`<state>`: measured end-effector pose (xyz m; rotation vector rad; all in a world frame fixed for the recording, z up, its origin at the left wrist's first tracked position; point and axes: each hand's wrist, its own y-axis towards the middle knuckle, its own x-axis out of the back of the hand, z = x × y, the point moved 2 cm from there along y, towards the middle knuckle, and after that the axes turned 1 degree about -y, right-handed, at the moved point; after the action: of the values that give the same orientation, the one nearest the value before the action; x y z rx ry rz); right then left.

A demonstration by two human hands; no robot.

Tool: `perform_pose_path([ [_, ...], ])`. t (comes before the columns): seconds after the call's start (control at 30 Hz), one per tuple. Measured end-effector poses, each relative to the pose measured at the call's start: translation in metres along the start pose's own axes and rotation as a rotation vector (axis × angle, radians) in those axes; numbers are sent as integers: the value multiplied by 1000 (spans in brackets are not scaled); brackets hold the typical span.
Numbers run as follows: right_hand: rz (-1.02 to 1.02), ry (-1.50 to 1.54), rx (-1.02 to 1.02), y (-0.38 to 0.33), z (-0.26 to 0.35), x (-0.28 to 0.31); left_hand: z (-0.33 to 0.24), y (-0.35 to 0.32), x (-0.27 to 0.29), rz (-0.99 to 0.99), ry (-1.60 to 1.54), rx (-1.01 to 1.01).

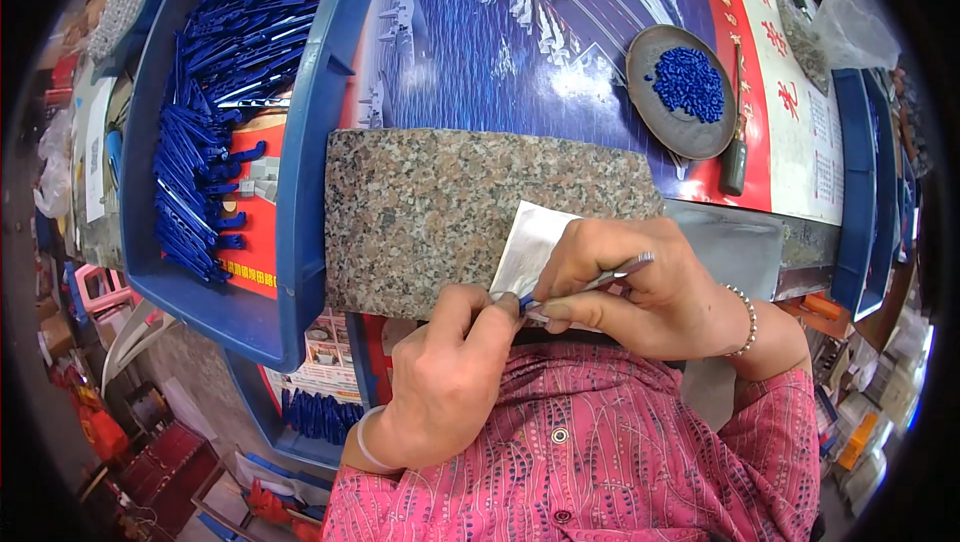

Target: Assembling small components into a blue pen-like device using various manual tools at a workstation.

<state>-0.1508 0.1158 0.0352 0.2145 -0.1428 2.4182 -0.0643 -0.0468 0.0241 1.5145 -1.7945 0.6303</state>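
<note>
Speckled pink-grey granite slab [470, 207], blue plastic strips [215, 72] in blue tray [300, 192], grey dish [660, 112], blue pellets [688, 82]

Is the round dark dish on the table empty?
No, the round dark dish holds a heap of small blue pieces, beyond the granite slab where both hands work.

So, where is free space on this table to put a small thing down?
The granite slab is bare on its left and top, between the blue tray and the white sheet. Blue tabletop left of the round dish is open too. It is crowded at the left hand, right hand.
</note>
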Motion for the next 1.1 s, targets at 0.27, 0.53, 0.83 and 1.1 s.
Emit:
perform_pose_path([
  [0.27,8,-124,68,-1,8,-5,-1,0,0,-17,-2,-31],
  [0.53,6,-246,139,-4,15,-13,-2,-4,2,-17,12,-31],
  [0.83,51,-90,68,-7,8,-20,-4,-21,-2,-73,-8,50],
  [1.1,-18,74,-66,-1,9,-24,-10,-30,0,-80,103,84],
])
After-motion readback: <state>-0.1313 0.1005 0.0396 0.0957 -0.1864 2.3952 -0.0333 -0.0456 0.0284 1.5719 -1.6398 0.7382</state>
